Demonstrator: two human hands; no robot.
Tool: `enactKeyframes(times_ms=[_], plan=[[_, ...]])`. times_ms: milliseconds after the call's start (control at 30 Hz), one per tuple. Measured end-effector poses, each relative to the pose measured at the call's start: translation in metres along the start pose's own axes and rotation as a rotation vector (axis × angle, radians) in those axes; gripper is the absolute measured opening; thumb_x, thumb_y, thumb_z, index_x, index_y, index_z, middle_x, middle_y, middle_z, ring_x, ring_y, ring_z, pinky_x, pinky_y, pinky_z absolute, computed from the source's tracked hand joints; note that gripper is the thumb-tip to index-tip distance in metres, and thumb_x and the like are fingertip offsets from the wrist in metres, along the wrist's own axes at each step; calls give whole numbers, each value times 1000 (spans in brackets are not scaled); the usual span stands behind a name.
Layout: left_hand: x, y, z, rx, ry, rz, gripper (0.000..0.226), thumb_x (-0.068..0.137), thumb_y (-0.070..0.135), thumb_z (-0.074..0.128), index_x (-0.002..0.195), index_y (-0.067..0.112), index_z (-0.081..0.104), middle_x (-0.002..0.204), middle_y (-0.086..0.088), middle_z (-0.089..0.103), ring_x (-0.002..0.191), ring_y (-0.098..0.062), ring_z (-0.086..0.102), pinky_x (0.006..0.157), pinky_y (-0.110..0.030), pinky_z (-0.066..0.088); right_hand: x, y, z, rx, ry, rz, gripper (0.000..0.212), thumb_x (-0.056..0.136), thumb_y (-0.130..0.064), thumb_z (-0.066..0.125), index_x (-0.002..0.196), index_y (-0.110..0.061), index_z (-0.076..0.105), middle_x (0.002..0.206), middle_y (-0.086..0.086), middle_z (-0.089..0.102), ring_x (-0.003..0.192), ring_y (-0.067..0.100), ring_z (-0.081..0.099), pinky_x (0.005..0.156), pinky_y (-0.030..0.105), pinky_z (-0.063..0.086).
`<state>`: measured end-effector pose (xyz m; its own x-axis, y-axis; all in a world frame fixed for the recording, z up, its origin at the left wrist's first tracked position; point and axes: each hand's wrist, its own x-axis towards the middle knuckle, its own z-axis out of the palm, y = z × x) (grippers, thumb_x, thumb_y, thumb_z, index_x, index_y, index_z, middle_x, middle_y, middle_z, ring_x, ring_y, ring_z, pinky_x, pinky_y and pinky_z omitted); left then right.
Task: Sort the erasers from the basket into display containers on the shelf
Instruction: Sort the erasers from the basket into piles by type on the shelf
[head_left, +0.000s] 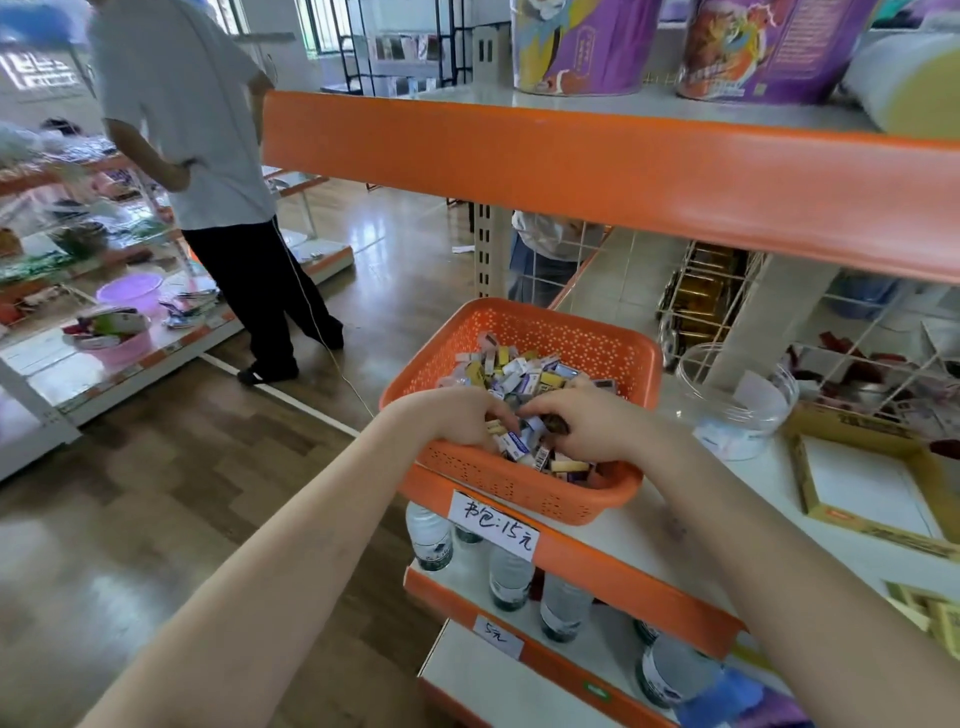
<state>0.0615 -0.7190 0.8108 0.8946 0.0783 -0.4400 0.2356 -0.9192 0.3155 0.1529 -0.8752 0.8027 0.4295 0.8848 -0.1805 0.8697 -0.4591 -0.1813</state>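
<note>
On the left, a person in a white shirt and dark trousers stands on a glossy wood-plank floor beside a low shelf holding a round purple basin.

In the centre, a rectangular orange plastic basket, its walls pierced with small holes, sits at the left end of a white shelf. Its near wall lies over the shelf's orange front strip, and its long axis runs away from the viewer, angled slightly right. Inside is a heap of erasers: small rectangular blocks in white, yellow and blue paper sleeves, lying in every direction with no shared axis.

Two bare forearms reach in from below. The left hand and the right hand meet over the near part of the heap, knuckles up, fingers curled down among the erasers. Whether either hand actually grips one cannot be told.

Below the basket, a handwritten paper price label is stuck on the strip, above clear water bottles.

To the right stands a clear round plastic jar, open at the top, then a shallow open cardboard box with a white floor. Overhead, shiny purple printed tubs stand on an upper shelf.
</note>
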Motion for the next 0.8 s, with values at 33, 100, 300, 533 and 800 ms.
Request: enactKeyframes(times_ms=[33,100,300,533,800], plan=[[0,0,0,-10,14,5,43,86,25,65,126,36,55,141,3,45,107,-16,56,95,-35,46,0,-1,-1,-6,-23,13,53,88,-11,46,137,-31,45,137,-7,51,121,20,42,94,39,43],[-1,-1,1,-36,59,11,41,84,29,67,123,35,56,129,2,52,98,-15,55,85,-28,45,2,-4,-3,0,-53,40,61,86,-3,41,140,-31,41,140,-4,48,123,22,38,94,38,42],[-4,-5,8,-119,238,8,26,84,30,66,108,26,59,110,-1,61,94,-21,60,78,-33,49,10,0,6,-27,17,77,48,88,-15,47,134,-30,49,127,-1,45,114,21,37,92,41,44],[-1,-8,9,-197,323,15,21,85,29,69,103,21,64,96,9,62,84,-6,56,63,-12,37,7,3,8,19,136,-3,35,89,-22,54,124,-25,59,123,-4,51,112,20,40,95,38,41],[4,-11,10,-210,368,7,23,91,32,61,109,20,66,104,2,65,85,-8,55,69,-17,40,9,2,10,-58,56,-57,54,79,-46,65,128,-29,52,102,-8,60,96,14,47,80,38,47]])
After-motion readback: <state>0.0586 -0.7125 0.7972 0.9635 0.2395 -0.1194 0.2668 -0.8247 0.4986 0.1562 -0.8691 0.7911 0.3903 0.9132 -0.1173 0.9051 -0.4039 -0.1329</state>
